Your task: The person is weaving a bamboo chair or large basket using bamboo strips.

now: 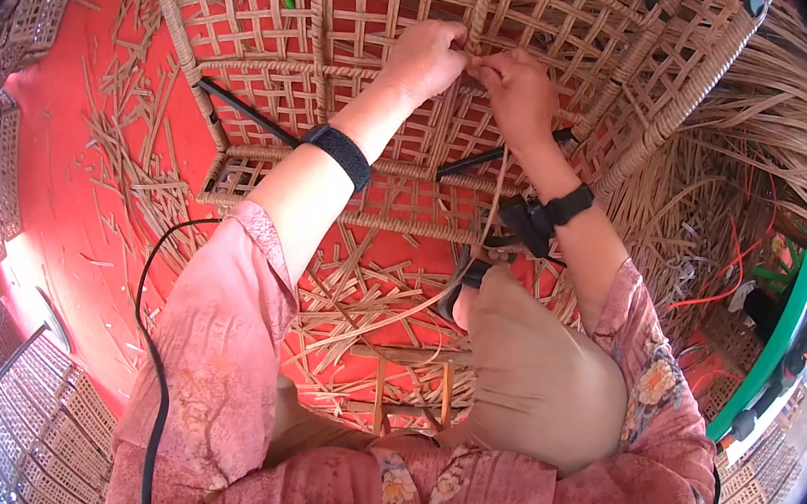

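A frame of woven natural-fibre lattice point(381, 8), with cord-wrapped ribs and edges, stands in front of me. My left hand point(427, 59) is pinched at its central wrapped rib point(445, 121). Close beside it, my right hand point(521, 95) is pinched too, and the fingertips of both hands almost meet. A short bit of flat fibre strand shows between them. One long fibre strand point(497, 193) hangs below my right hand and curves down toward my knee. My fingers partly hide where the strand meets the rib.
Dark metal bars point(249, 112) brace the frame. Cut fibre scraps point(368, 298) litter the red floor point(61, 170). A large bundle of long fibre strands point(774, 106) lies at right, near a green rim point(781, 339). More woven panels point(32, 408) stand at left. A black cable point(151, 342) runs along my left sleeve.
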